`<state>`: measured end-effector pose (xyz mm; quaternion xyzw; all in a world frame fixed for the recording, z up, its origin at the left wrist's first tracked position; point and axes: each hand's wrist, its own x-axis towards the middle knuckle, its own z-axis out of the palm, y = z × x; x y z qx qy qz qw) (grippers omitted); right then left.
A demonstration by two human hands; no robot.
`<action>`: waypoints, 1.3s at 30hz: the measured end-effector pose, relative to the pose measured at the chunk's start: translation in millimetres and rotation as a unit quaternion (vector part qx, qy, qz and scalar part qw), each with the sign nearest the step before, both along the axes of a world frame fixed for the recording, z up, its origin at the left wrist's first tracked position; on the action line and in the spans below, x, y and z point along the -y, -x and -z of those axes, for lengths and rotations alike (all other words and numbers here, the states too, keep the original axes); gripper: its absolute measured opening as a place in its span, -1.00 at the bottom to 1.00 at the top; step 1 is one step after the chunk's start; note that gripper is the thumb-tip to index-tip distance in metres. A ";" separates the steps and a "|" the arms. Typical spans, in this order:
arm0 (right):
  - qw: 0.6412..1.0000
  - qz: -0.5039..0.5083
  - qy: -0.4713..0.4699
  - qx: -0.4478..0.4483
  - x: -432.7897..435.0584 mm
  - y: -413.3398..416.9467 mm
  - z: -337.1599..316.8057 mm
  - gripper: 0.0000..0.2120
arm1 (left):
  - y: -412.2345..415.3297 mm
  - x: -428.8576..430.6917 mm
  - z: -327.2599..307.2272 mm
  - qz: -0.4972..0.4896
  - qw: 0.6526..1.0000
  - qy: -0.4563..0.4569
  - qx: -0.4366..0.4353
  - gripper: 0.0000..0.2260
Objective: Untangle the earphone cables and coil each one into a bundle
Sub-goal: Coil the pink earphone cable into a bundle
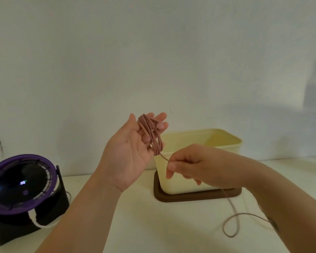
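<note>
A pinkish-brown earphone cable [151,136] is wound in several loops around the raised fingers of my left hand [130,154], whose palm faces me with the fingers fairly straight. From the loops a strand runs down to my right hand [193,165], which pinches it between thumb and forefinger. The loose tail of the cable [232,221] drops behind my right wrist and lies in a loop on the white table. The earbuds and the plug are not visible.
A cream plastic box [223,141] stands on a dark brown tray [195,197] just behind my hands. At the left sits a black stand with a purple-rimmed round device [20,183]. A white wall is close behind.
</note>
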<state>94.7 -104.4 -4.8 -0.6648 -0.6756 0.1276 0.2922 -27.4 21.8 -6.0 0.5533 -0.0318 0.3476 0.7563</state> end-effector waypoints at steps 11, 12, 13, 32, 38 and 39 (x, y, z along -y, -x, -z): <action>0.960 0.103 -0.233 -0.115 3.0 -21.1 -8.6 -0.72 | 5.7 4.8 7.7 0.205 0.960 -0.116 -0.153 -0.53; 0.964 0.096 -0.217 -0.124 -0.6 -22.9 -3.8 -0.71 | 7.5 3.5 5.0 0.245 0.959 -0.084 -0.118 -0.54; 0.969 0.086 -0.195 -0.125 -3.8 -23.6 0.8 -0.70 | 8.9 3.6 1.7 0.267 0.960 -0.046 -0.078 -0.53; 0.962 0.094 -0.209 -0.151 -6.4 -20.5 2.5 -0.71 | 9.5 -2.7 6.6 0.281 0.949 -0.070 -0.127 -0.49; 0.999 0.016 -0.035 -0.037 -10.2 -5.2 12.1 -0.72 | 6.8 2.7 -4.2 0.049 0.998 0.026 0.007 -0.53; 0.999 0.011 -0.036 -0.021 -7.2 -1.7 8.5 -0.73 | 4.9 0.8 -2.6 0.006 1.000 -0.013 -0.021 -0.53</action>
